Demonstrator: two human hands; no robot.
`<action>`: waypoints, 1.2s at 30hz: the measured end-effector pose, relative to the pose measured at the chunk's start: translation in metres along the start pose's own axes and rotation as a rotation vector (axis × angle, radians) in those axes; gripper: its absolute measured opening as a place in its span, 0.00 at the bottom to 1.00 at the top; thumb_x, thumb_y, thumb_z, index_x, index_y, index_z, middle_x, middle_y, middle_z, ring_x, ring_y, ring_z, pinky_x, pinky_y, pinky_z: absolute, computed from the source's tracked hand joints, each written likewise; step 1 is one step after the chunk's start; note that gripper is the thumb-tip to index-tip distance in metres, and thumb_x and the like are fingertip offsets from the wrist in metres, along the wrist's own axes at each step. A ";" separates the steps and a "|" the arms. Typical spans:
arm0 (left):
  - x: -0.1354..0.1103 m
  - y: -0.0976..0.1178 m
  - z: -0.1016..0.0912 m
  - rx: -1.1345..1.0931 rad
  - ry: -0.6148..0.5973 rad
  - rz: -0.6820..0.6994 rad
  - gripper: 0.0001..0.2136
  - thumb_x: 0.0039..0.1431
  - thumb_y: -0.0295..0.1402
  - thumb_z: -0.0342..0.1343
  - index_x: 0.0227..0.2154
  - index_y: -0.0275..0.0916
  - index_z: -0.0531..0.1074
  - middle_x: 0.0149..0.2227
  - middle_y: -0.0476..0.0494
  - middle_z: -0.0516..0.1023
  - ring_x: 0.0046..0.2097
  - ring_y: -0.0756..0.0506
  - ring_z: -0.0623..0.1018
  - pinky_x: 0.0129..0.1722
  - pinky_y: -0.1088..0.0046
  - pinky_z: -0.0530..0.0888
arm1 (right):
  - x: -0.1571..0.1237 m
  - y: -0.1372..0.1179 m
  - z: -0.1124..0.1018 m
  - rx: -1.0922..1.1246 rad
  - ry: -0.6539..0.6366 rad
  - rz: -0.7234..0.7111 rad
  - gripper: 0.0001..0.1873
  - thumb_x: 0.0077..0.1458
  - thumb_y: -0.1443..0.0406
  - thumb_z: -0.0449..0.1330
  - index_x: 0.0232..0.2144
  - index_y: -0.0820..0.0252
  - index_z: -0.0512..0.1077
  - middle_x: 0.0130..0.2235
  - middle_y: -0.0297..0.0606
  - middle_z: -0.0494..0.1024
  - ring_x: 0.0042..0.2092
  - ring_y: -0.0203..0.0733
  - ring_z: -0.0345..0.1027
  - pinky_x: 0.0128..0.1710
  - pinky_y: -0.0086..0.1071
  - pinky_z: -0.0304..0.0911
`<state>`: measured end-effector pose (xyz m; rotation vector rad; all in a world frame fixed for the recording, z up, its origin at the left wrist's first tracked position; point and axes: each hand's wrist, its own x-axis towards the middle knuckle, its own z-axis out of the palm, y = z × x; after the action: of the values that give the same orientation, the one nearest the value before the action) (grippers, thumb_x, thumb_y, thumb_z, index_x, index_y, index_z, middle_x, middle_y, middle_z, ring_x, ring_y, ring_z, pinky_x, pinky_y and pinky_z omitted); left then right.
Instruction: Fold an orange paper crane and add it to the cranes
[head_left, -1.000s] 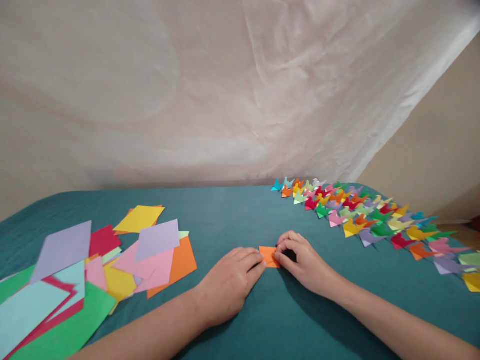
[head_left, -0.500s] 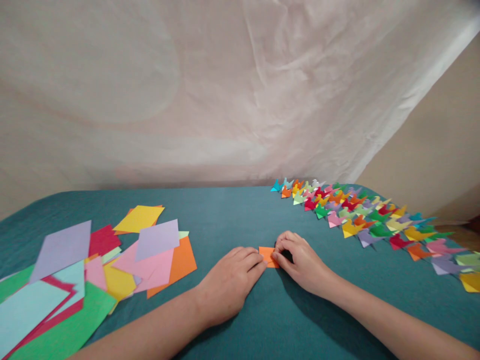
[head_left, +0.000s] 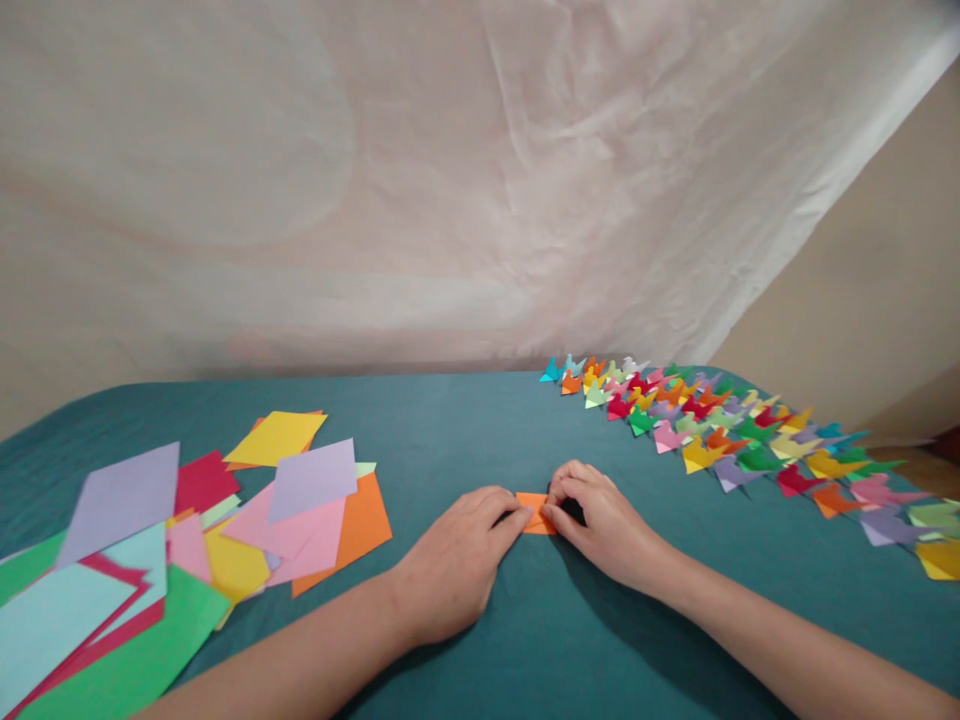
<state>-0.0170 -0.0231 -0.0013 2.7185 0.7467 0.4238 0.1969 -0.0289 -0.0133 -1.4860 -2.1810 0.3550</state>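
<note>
A small folded orange paper (head_left: 534, 506) lies on the teal tablecloth (head_left: 465, 420) in the middle. My left hand (head_left: 457, 560) rests palm down beside it, fingertips pressing its left edge. My right hand (head_left: 600, 520) has its fingers curled and pinched on the paper's right edge. Most of the paper is hidden between the two hands.
Loose coloured paper sheets (head_left: 225, 520) lie scattered at the left. Several small folded paper figures (head_left: 720, 435) in many colours stand in rows at the right, running to the table's far edge. A pale cloth backdrop (head_left: 420, 180) hangs behind.
Both hands have closed in slightly on the orange paper, which now shows less between them. The view has shifted a little.
</note>
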 end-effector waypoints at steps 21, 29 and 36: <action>0.004 0.001 -0.004 0.127 -0.034 0.051 0.18 0.58 0.22 0.47 0.52 0.38 0.63 0.47 0.40 0.68 0.53 0.41 0.63 0.53 0.60 0.63 | 0.001 0.005 0.005 0.012 -0.017 0.043 0.04 0.52 0.68 0.56 0.26 0.58 0.68 0.33 0.34 0.69 0.37 0.39 0.62 0.39 0.34 0.57; 0.006 0.000 -0.003 0.233 -0.038 0.086 0.16 0.61 0.25 0.45 0.52 0.37 0.63 0.48 0.39 0.68 0.55 0.40 0.62 0.53 0.58 0.63 | 0.000 0.006 0.005 0.016 -0.007 0.040 0.03 0.52 0.68 0.56 0.26 0.58 0.67 0.34 0.34 0.69 0.37 0.39 0.62 0.38 0.34 0.56; 0.007 0.005 -0.001 0.344 -0.039 0.110 0.15 0.61 0.26 0.47 0.50 0.33 0.64 0.48 0.37 0.68 0.56 0.39 0.62 0.56 0.59 0.60 | -0.002 0.003 0.005 0.014 0.027 0.049 0.03 0.52 0.69 0.58 0.30 0.59 0.66 0.33 0.33 0.70 0.35 0.39 0.62 0.37 0.34 0.57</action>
<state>-0.0098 -0.0230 0.0030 3.0899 0.7187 0.2874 0.1977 -0.0295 -0.0195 -1.5300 -2.1198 0.3636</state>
